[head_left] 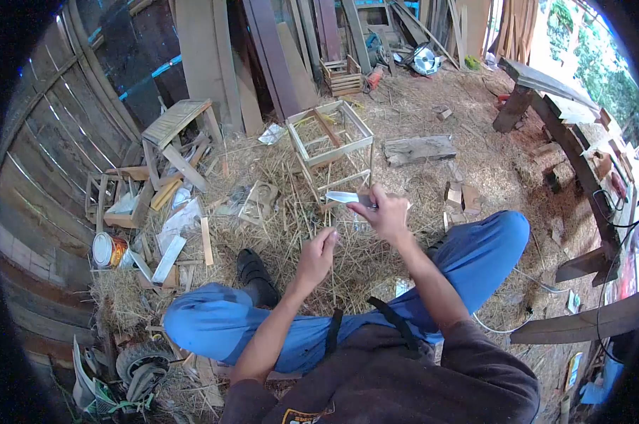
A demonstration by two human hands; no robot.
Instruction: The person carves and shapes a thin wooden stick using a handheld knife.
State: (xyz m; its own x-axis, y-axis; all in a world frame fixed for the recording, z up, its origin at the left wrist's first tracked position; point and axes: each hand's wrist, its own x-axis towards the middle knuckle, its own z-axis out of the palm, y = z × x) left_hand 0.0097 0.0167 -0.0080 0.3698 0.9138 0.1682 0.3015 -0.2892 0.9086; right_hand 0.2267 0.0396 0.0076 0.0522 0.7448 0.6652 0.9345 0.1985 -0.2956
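**Blade up, straw pinched**

Right hand (388, 214) clenches a knife (349, 198), blade pointing left above the straw-covered floor (475, 162). Left hand (318, 256) pinches a thin straw stalk (328, 225), just below the blade. Wooden frame (330, 138) stands beyond.

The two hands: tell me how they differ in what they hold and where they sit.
The right hand is closed around a pale flat blade-like piece; the left hand pinches only a thin straw stalk. The right hand sits higher and farther out, the left lower and nearer. Both are bare, above the straw-covered ground.
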